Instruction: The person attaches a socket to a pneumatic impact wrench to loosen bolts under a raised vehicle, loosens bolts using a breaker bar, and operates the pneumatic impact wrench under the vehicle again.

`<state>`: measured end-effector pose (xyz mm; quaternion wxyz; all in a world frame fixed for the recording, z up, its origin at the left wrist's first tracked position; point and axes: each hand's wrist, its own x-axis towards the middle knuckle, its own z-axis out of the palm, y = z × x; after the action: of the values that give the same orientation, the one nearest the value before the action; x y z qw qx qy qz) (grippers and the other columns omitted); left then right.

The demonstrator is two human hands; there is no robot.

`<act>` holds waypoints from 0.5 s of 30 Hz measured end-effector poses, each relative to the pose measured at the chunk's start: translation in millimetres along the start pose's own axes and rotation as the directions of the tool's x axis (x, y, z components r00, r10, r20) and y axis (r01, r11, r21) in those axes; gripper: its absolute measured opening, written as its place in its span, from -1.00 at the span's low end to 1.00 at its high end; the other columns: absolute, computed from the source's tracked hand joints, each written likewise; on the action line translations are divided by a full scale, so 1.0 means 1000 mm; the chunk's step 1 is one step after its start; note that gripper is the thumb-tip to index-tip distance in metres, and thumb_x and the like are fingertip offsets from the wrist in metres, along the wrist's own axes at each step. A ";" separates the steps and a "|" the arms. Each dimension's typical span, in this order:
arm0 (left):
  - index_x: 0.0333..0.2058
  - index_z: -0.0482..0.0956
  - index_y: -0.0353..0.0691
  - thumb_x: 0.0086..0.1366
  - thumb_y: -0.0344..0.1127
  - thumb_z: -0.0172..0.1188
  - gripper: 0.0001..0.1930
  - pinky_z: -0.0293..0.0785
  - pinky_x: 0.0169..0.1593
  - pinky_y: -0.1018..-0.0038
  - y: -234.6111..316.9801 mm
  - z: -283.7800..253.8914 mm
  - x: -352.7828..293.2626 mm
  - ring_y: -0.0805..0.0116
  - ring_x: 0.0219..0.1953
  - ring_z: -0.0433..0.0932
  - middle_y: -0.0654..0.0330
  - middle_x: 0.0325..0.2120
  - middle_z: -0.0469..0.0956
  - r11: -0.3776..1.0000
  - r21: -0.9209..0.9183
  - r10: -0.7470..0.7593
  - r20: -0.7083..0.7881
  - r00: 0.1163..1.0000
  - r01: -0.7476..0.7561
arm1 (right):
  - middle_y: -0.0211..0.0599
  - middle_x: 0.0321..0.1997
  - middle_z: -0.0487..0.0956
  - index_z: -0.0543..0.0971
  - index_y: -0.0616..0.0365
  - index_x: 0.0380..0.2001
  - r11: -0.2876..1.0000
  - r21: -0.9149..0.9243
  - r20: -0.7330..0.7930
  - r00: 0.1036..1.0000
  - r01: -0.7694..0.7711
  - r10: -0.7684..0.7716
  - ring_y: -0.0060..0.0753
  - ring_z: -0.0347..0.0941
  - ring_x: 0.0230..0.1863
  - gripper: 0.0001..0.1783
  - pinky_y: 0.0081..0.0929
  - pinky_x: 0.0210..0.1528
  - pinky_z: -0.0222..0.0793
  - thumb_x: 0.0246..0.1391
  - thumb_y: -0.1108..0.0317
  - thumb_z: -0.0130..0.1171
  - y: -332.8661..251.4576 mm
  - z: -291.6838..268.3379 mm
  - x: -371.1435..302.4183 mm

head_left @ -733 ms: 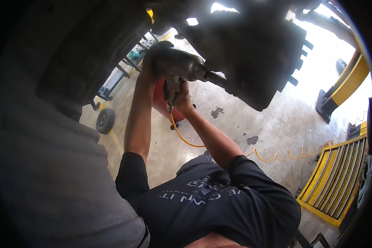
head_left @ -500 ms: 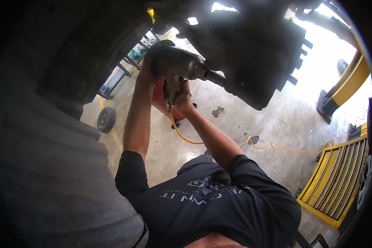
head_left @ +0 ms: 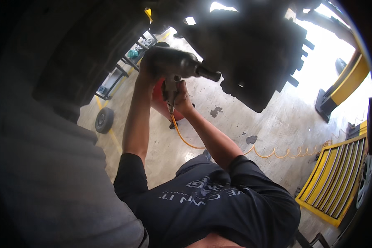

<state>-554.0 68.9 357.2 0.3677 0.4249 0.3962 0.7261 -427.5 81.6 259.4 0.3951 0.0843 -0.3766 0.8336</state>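
Overhead, I hold an air impact wrench [head_left: 175, 60] with both hands. My right hand [head_left: 182, 98] is wrapped round its grip, from whose bottom a yellow air hose [head_left: 174, 124] runs. My left hand [head_left: 149, 70] is closed about the rear of the tool's body, its fingers mostly in shadow. A dark socket [head_left: 210, 73] on the wrench points right, toward a dark vehicle underside part [head_left: 252, 62]. A bright gap shows between the socket tip and that part's lower edge.
A large dark tyre-like shape [head_left: 57, 165] fills the left side. A red rounded container [head_left: 157, 99] stands behind my arms. On the floor lies a wheel [head_left: 105, 120]. At the right are a yellow lift post [head_left: 347, 84], a yellow slatted frame [head_left: 332, 180] and the coiled hose.
The wrench has drawn back slightly to the left, and its socket now stands apart from the dark part it overlapped before. Both hands keep their hold.
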 end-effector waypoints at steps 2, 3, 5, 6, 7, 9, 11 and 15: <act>-0.02 0.42 -0.37 0.31 -0.08 -0.12 -0.53 0.46 0.02 0.31 0.004 0.005 0.008 0.21 -0.11 0.54 0.02 -0.15 0.53 0.994 -0.106 -0.017 0.017 1.000 0.019 | -0.34 -0.50 0.44 0.34 0.14 -0.14 0.953 -0.257 0.057 0.986 0.164 -0.154 -0.49 0.37 -0.56 -0.29 -0.56 -0.47 0.32 0.21 -0.29 -0.53 0.004 -0.015 0.015; -0.04 0.41 -0.39 0.31 -0.16 -0.10 -0.59 0.47 -0.02 0.39 0.000 0.019 0.007 0.27 -0.15 0.54 0.04 -0.18 0.53 0.989 -0.141 -0.053 -0.033 0.998 0.048 | -0.35 -0.49 0.44 0.34 0.13 -0.13 0.816 -0.497 0.125 0.955 0.296 -0.270 -0.50 0.36 -0.56 -0.33 -0.57 -0.49 0.32 0.23 -0.26 -0.50 0.007 -0.031 0.013; -0.03 0.41 -0.40 0.33 -0.18 -0.13 -0.60 0.47 -0.01 0.39 0.001 0.022 0.021 0.26 -0.15 0.54 0.03 -0.17 0.53 0.975 -0.201 -0.055 0.178 0.983 0.091 | -0.35 -0.43 0.43 0.33 0.13 -0.06 0.729 -0.607 0.186 0.948 0.317 -0.257 -0.52 0.35 -0.57 -0.37 -0.59 -0.52 0.30 0.24 -0.22 -0.41 0.032 -0.056 0.019; -0.05 0.42 -0.39 0.33 -0.20 -0.13 -0.61 0.48 -0.02 0.40 -0.021 0.031 0.035 0.27 -0.16 0.54 0.04 -0.18 0.53 0.809 -0.485 -0.151 0.374 0.915 0.332 | -0.13 -0.34 0.44 0.37 0.18 -0.09 0.768 -0.606 0.087 0.976 0.209 -0.198 -0.22 0.36 -0.39 -0.60 -0.39 -0.36 0.30 0.17 0.14 -0.27 0.060 -0.090 0.015; -0.07 0.42 -0.39 0.32 -0.21 -0.13 -0.63 0.48 -0.04 0.41 -0.013 0.033 0.025 0.27 -0.17 0.54 0.04 -0.19 0.53 0.554 -0.667 -0.163 0.501 0.850 0.499 | 0.09 -0.25 0.45 0.41 0.22 -0.13 0.831 -0.549 0.040 0.996 0.086 -0.077 0.08 0.38 -0.21 -0.74 -0.19 -0.20 0.29 0.10 0.49 -0.14 0.052 -0.064 0.013; -0.13 0.47 -0.34 0.26 -0.27 0.00 -0.70 0.48 -0.06 0.45 -0.017 0.033 -0.008 0.32 -0.19 0.55 0.10 -0.22 0.55 0.994 -0.093 -0.042 0.176 0.983 0.059 | 0.08 -0.30 0.44 0.41 0.19 -0.19 0.884 -0.355 0.179 0.951 0.302 -0.253 0.10 0.37 -0.21 -0.76 -0.17 -0.21 0.27 0.16 0.41 -0.22 0.020 -0.057 -0.017; -0.18 0.51 -0.30 0.17 -0.33 0.14 -0.74 0.46 -0.07 0.49 -0.032 0.018 -0.023 0.38 -0.20 0.55 0.16 -0.26 0.57 0.900 0.411 0.189 -0.076 0.979 -0.142 | 0.06 -0.29 0.44 0.41 0.18 -0.21 0.735 -0.602 0.215 0.950 0.313 -0.228 0.05 0.38 -0.21 -0.67 -0.22 -0.21 0.28 0.23 0.26 -0.35 0.007 -0.063 -0.024; 0.06 0.34 -0.28 0.27 0.18 -0.12 -0.37 0.30 0.15 0.22 -0.070 0.026 -0.071 0.11 0.05 0.40 0.01 -0.01 0.43 0.991 -0.134 -0.071 -0.457 0.887 0.011 | -0.29 -0.51 0.45 0.44 0.18 -0.30 0.914 -0.373 0.104 0.972 -0.159 0.211 -0.30 0.39 -0.43 -0.46 -0.36 -0.30 0.30 0.28 -0.04 -0.39 -0.030 -0.067 -0.052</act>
<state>-490.3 43.6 280.4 0.3049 0.2077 0.4339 0.8220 -360.1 109.1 206.7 0.2955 0.0330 -0.5569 0.7755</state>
